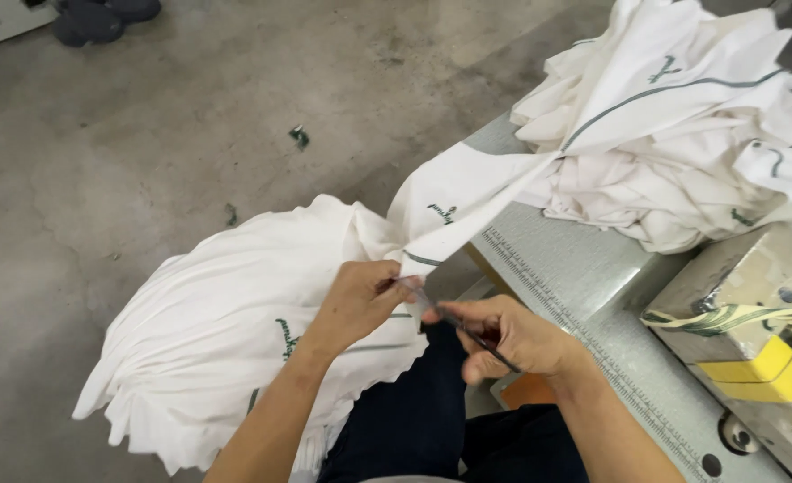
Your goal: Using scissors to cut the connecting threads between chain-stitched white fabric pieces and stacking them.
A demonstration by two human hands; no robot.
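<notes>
Head view: the left hand (357, 300) pinches the white cloth (235, 313) at a seam edge in mid-frame, fingers clenched on it. Just beside it, the right hand (503, 335) grips small dark snips (481, 340), their tips at the same edge. The cloth runs to the pile (682, 134) on the grey table (575, 268), upper right. Bare concrete floor (145, 134) fills the upper left.

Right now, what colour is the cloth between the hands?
White cloth with thin dark green stripes, clearest in the head view.
</notes>
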